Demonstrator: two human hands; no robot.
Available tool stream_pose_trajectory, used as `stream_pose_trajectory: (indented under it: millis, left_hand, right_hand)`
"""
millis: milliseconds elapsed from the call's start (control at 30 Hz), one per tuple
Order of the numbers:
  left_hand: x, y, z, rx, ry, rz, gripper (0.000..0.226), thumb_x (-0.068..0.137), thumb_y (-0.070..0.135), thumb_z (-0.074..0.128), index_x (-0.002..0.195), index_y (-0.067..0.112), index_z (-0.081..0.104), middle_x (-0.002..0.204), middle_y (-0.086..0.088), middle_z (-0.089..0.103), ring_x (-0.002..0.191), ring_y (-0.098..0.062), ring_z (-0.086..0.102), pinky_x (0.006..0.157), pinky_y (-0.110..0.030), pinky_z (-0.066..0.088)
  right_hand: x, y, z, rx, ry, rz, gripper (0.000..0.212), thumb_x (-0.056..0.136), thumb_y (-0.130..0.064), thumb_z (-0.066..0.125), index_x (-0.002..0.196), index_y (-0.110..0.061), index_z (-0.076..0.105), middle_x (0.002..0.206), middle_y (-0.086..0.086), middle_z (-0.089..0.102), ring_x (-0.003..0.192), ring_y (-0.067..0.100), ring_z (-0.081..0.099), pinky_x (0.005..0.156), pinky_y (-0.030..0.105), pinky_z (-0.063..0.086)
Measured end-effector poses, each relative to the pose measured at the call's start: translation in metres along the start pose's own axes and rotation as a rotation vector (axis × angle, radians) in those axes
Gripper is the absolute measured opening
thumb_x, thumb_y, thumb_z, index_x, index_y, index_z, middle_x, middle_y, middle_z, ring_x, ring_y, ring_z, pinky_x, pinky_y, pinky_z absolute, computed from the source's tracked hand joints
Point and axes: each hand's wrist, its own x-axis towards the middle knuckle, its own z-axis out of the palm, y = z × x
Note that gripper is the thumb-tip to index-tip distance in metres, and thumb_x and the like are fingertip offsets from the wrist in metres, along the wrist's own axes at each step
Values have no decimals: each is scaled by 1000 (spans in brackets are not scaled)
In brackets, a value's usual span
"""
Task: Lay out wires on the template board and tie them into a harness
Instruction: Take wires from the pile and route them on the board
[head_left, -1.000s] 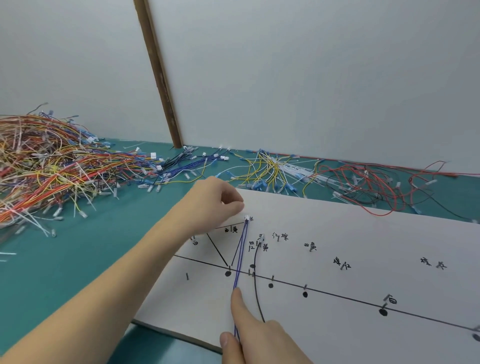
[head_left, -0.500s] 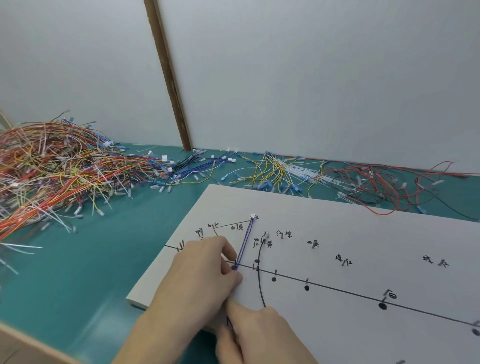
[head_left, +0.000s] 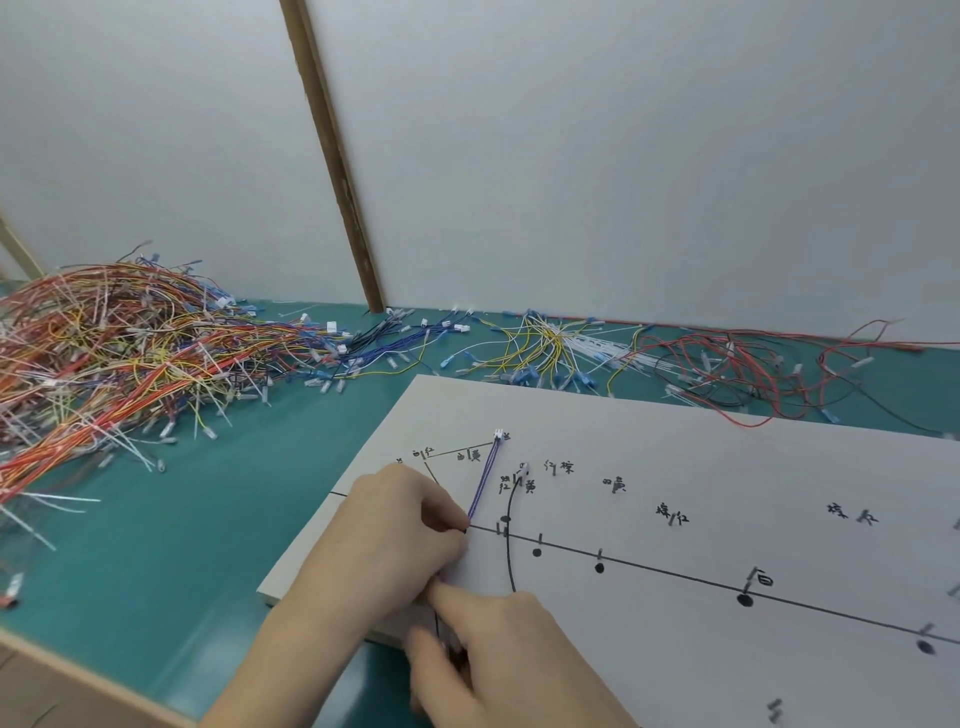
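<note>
My left hand (head_left: 400, 540) pinches the limp, light purple wire (head_left: 483, 480); right hand (head_left: 498, 654) grips its tail

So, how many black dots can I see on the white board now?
5, along the straight black line: first dot at the curved wire, second, third, fourth, fifth near the right edge. The left hand may hide another.

A wire-harness assembly workshop: a green-topped table (head_left: 156, 545) against plain white partition walls, heaped with a big pile of cut coloured wires (head_left: 119, 358), and a white template board (head_left: 675, 441) marked with routing lines and handwritten labels
</note>
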Motion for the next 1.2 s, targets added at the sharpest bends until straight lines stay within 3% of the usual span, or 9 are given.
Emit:
stream_pose_trajectory:
  millis: [100, 300, 367, 500, 700, 800, 900, 1000, 1200]
  left_hand:
    - [2, -2, -2, -6, -30, -3, 17, 75, 21, 74, 71, 37, 80, 69, 24, 70, 65, 5, 65, 56, -15, 52]
    - [8, -2, -5, 66, -71, 27, 23, 77, 13, 69, 74, 33, 79, 71, 13, 73, 65, -2, 68, 54, -15, 53]
    - [10, -2, -10, 128, -105, 56, 28, 78, 11, 65, 77, 35, 80, 74, 14, 73, 70, 3, 66, 59, -13, 51]
    - [17, 0, -21, 243, -179, 109, 30, 81, 11, 62, 84, 35, 79, 77, 12, 74, 72, -2, 68, 71, -28, 59]
    - [36, 3, -34, 473, -276, 132, 9, 87, 23, 65, 85, 30, 70, 79, 14, 64, 58, 3, 59, 51, -21, 42]
    - [50, 1, -45, 565, -294, 134, 3, 86, 26, 70, 85, 26, 72, 77, 15, 67, 68, -1, 61, 56, -23, 47]
    - [65, -4, -57, 525, -298, 122, 7, 85, 31, 77, 81, 25, 76, 72, 13, 73, 73, -8, 69, 68, -31, 59]
    - [79, -14, -68, 446, -320, 119, 9, 84, 34, 80, 79, 26, 78, 69, 16, 74, 73, -7, 71, 73, -32, 61]
    - [92, -45, -76, 76, -341, 122, 5, 82, 27, 86, 81, 29, 82, 72, 3, 76, 60, -7, 61, 54, -19, 46]
  right_hand:
    - [1, 3, -8, 71, 24, -43, 28, 93, -43, 50, 113, -23, 56, 94, 5, 74, 85, 23, 65, 85, 39, 56]
    - [0, 1, -11, 9, -47, -89, 39, 91, -57, 51, 124, -37, 45, 72, -5, 56, 76, 19, 53, 80, 36, 53]
    - [-2, 0, -11, 7, -81, -91, 42, 88, -58, 51, 124, -38, 42, 78, 0, 66, 78, 22, 59, 81, 39, 55]
    - [-1, 6, -15, 16, -65, -106, 46, 90, -56, 50, 134, -51, 36, 93, 0, 74, 92, 18, 65, 88, 37, 56]
    - [4, 20, -28, 38, 42, -123, 35, 97, -50, 51, 131, -44, 54, 93, -19, 73, 85, 1, 59, 88, 31, 55]
    - [4, 22, -29, 95, 57, -104, 32, 95, -48, 52, 126, -44, 59, 89, -17, 74, 76, 2, 64, 82, 30, 57]
    - [4, 22, -28, 112, 83, -111, 29, 96, -48, 51, 124, -46, 59, 90, -18, 73, 68, 0, 58, 75, 25, 54]
    - [4, 21, -26, 116, 86, -101, 27, 97, -45, 52, 122, -46, 61, 88, -17, 73, 69, -2, 58, 76, 24, 54]
    - [3, 20, -24, 95, 69, -91, 25, 98, -44, 52, 122, -48, 59, 88, -23, 72, 76, -4, 54, 80, 25, 53]
